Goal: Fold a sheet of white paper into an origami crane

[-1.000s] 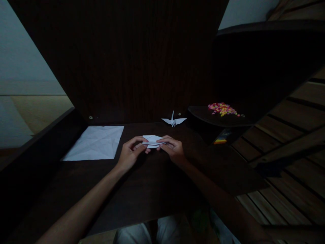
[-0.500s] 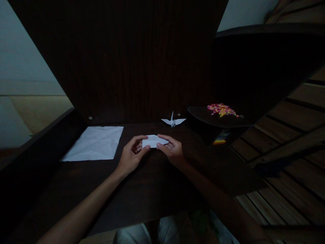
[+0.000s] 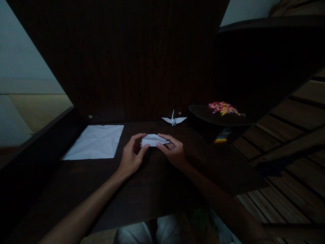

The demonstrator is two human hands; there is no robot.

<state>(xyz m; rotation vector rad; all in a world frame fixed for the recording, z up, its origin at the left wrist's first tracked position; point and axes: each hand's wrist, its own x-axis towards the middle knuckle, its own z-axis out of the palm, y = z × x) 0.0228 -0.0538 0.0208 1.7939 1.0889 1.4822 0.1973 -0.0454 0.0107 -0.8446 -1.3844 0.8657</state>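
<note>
A small piece of folded white paper (image 3: 152, 140) is held between my two hands, low over the dark desk (image 3: 122, 196). My left hand (image 3: 132, 153) pinches its left end, thumb in front and index finger behind. The right end, narrowed to a point, is gripped the same way by my right hand (image 3: 174, 150). A crease line runs lengthwise along the paper. Just beyond my right hand, a white origami crane (image 3: 174, 121) stands with its wings spread. To the left lies a creased white sheet (image 3: 98, 142), flat on the desk.
On a low curved shelf (image 3: 200, 115) at the right sits a heap of small pink, red and yellow pieces (image 3: 223, 107). A raised side board (image 3: 38, 139) borders the desk on the left, and a tall dark panel (image 3: 137, 61) rises at the back.
The folded paper looks slightly more parted along its lengthwise crease. Both hands keep their grip in nearly the same place; the view has shifted slightly.
</note>
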